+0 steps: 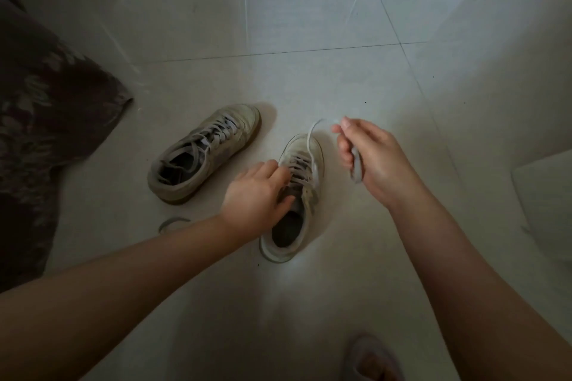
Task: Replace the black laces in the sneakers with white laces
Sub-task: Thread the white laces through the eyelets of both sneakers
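Note:
Two pale sneakers stand on the tiled floor. The left sneaker (204, 153) is laced with a pale lace and lies untouched. The right sneaker (297, 195) stands toe away from me. My left hand (258, 195) rests on its tongue and side, fingers curled at the lacing. My right hand (371, 158) is raised to the right of the toe and grips a pale lace (311, 145) that runs from the eyelets up over the toe into its fingers; a bunched bit of lace hangs below the palm. A dark lace loop (173, 223) lies on the floor near my left forearm.
Dark patterned fabric (46, 133) covers the left side of the floor. A pale flat object (544, 195) lies at the right edge. A foot in a slipper (371, 362) shows at the bottom.

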